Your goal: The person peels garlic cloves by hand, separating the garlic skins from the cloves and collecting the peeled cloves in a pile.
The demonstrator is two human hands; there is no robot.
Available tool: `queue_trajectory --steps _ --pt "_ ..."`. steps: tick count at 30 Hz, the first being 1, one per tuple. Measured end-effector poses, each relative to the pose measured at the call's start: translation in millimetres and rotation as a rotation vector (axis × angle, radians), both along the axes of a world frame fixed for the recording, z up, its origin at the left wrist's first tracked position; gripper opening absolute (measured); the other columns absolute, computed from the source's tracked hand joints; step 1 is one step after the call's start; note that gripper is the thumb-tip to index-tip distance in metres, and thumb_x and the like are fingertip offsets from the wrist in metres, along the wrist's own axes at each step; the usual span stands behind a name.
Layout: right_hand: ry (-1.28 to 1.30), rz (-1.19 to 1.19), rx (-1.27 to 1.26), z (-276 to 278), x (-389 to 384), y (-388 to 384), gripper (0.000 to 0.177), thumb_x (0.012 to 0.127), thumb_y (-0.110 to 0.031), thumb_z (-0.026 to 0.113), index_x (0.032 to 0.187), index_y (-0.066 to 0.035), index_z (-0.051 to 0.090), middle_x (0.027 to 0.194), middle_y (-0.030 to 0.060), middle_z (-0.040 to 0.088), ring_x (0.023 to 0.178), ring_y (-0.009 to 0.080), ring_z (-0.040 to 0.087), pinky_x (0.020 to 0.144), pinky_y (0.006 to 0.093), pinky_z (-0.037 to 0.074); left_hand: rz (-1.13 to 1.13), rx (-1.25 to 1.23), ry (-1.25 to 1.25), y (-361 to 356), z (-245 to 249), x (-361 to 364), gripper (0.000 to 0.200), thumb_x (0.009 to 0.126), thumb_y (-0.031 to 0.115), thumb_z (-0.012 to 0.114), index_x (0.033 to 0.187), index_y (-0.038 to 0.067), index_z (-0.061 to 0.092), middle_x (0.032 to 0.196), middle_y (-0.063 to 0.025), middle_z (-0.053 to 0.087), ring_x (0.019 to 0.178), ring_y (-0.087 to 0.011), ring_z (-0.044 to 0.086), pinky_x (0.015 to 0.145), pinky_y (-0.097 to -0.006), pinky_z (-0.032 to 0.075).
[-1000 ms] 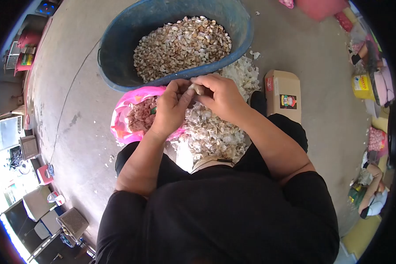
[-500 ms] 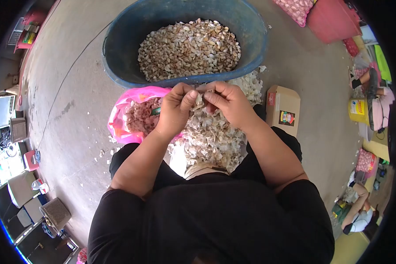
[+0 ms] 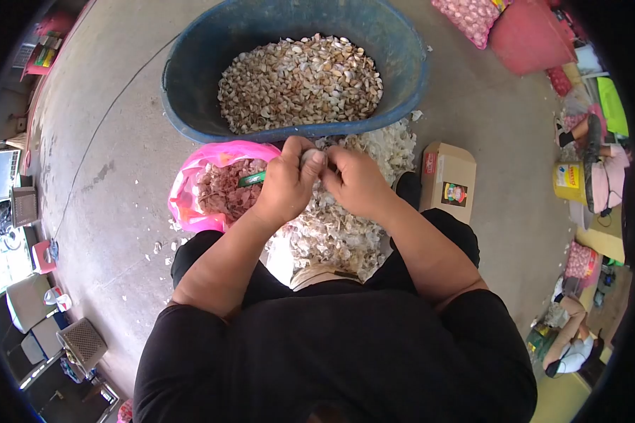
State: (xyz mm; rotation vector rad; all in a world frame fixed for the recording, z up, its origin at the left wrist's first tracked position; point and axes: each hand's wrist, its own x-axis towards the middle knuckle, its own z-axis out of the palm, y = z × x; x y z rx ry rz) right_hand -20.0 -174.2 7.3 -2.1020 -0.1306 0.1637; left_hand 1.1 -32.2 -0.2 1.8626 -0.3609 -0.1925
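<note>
Both hands meet just beyond the near rim of a blue tub holding a heap of garlic cloves. My left hand is closed, its thumb and fingers pinching a small pale piece of garlic. Against that piece, my right hand is closed too, fingertips curled and partly hidden. Below them lies a pile of papery garlic skins between the legs. Left of my left hand, a pink plastic bag stands open with reddish skins and a green strip inside.
A cardboard box lies on the floor by the right knee. At the upper right are a net sack of garlic and a red tub. Farther right, a person sits near a yellow bucket. A cable crosses the floor at left.
My hands have turned and drawn lower, their fingers curled more tightly round the garlic. Loose skin visible between the fingertips before is now hidden. The whole view has shifted slightly.
</note>
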Motion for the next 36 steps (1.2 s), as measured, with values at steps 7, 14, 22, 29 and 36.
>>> queue_trajectory --steps 7,14,22,29,36 --pt "0.006 0.112 0.146 0.2 -7.7 -2.7 0.02 0.077 -0.018 0.051 0.076 0.003 0.051 0.06 0.0204 0.052 0.06 0.0364 0.053 0.054 0.042 0.041 -0.03 0.047 0.043 -2.3 -2.7 -4.8 0.021 0.088 0.02 0.046 0.078 0.002 0.049 0.061 -0.0053 0.048 0.056 -0.0103 0.043 0.051 -0.0239 0.038" --pt "0.258 0.218 0.335 13.6 -7.2 -11.8 0.019 0.08 -0.015 0.05 0.076 0.003 0.048 0.059 0.0193 0.052 0.053 0.0312 0.05 0.051 0.0378 0.037 0.034 -0.395 0.397 -3.6 -10.3 -1.9 0.027 0.091 0.025 0.04 0.074 0.005 0.049 0.055 0.002 0.042 0.047 -0.0055 0.036 0.041 -0.0211 0.032" --pt "0.033 0.093 -0.263 8.7 -1.4 -30.4 0.043 0.068 -0.033 0.068 0.091 0.0 0.054 0.073 0.0189 0.058 0.07 0.0308 0.059 0.061 0.0362 0.045 -0.054 -0.422 0.557 3.3 -9.6 8.9 0.028 0.09 0.031 0.04 0.083 0.006 0.049 0.06 0.0014 0.043 0.048 -0.006 0.038 0.042 -0.0204 0.032" --pt "-0.032 0.06 -0.024 2.8 -2.4 -18.8 0.027 0.073 -0.024 0.064 0.084 -0.002 0.051 0.06 0.0144 0.055 0.054 0.027 0.056 0.049 0.0358 0.041 -0.172 -0.287 0.444 1.0 -6.8 8.1 0.021 0.086 0.02 0.051 0.096 0.002 0.049 0.073 0.0002 0.051 0.061 -0.0059 0.046 0.053 -0.0211 0.041" --pt "-0.061 -0.061 0.083 8.2 -2.2 -15.2 0.022 0.074 -0.016 0.063 0.089 -0.003 0.053 0.062 0.013 0.056 0.054 0.0267 0.056 0.049 0.0342 0.041 -0.172 -0.167 0.3 9.1 -4.7 14.4 0.029 0.075 0.008 0.06 0.102 -0.001 0.052 0.08 -0.0055 0.057 0.07 -0.0097 0.054 0.062 -0.0242 0.045"
